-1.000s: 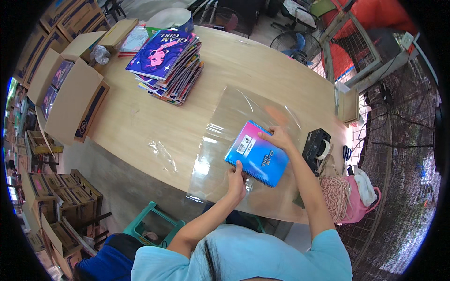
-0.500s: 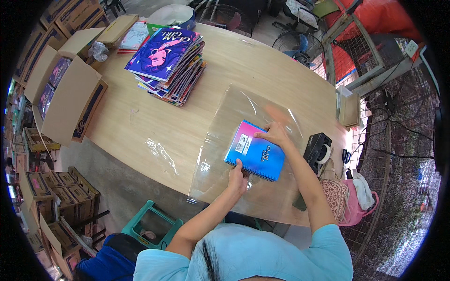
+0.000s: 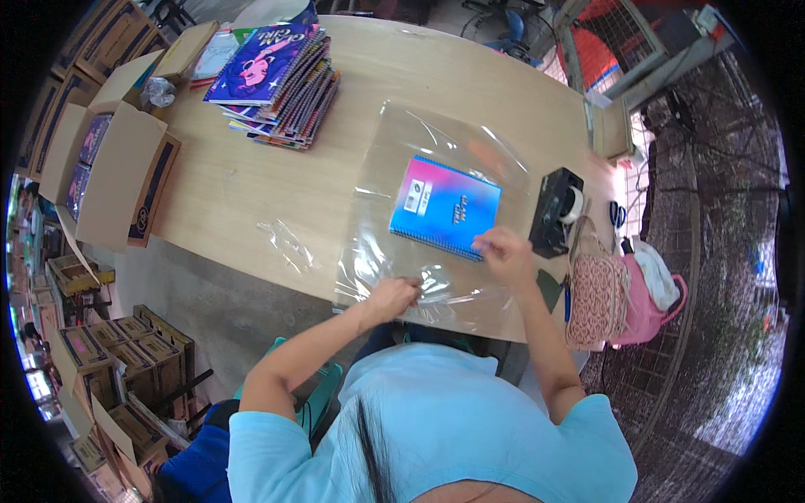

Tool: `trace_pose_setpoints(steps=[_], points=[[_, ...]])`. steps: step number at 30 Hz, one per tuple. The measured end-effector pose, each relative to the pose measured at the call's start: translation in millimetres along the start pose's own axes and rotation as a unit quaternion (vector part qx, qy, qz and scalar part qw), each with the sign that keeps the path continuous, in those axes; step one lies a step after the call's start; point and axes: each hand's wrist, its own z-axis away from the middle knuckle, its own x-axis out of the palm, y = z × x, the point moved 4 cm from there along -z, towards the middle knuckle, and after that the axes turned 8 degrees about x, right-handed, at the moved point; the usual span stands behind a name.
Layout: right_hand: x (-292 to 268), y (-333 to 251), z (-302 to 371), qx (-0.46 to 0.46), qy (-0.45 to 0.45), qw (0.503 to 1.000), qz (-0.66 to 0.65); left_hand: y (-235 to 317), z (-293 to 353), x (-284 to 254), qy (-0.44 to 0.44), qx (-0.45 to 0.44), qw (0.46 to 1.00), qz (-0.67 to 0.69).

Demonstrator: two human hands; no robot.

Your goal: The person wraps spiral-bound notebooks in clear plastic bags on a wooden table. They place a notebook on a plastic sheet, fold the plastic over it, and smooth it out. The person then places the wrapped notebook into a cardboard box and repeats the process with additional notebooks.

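Note:
A blue and pink spiral notebook (image 3: 446, 206) lies flat on a clear plastic sheet (image 3: 369, 226), its wire binding toward me. Near the sheet's front edge, my left hand (image 3: 396, 298) has its fingers closed on the plastic, which wrinkles and shines beside them. Just off the notebook's near right corner hovers my right hand (image 3: 508, 254); its fingers are loosely bent and slightly blurred, with nothing visible in them. Whether its fingertips touch the notebook is hard to see.
A stack of spiral notebooks (image 3: 272, 84) stands far left on the table, by an open carton (image 3: 117, 176). A black tape dispenser (image 3: 555, 214), scissors (image 3: 617, 214) and a pink bag (image 3: 646, 293) lie right. A crumpled clear plastic piece (image 3: 287, 245) rests left of the sheet.
Both hands have let go of the notebook, which now lies on the sheet. The left hand moved to the sheet's near edge; the right drew back toward me. The view shifted.

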Motion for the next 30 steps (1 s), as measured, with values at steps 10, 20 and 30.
trace_pose_setpoints(steps=[10, 20, 30], points=[[81, -9, 99, -0.046, 0.027, 0.963, 0.265, 3, -29, -49, -0.032, -0.109, 0.994, -0.005], [70, -14, 124, -0.107, -0.166, 0.923, 0.331, -1, -37, -52, -0.011, -0.116, 0.993, 0.013], [-3, -3, 77, -0.019, 0.092, 0.934, 0.344, 52, -4, -99, 0.146, -0.015, 0.97, -0.195]])
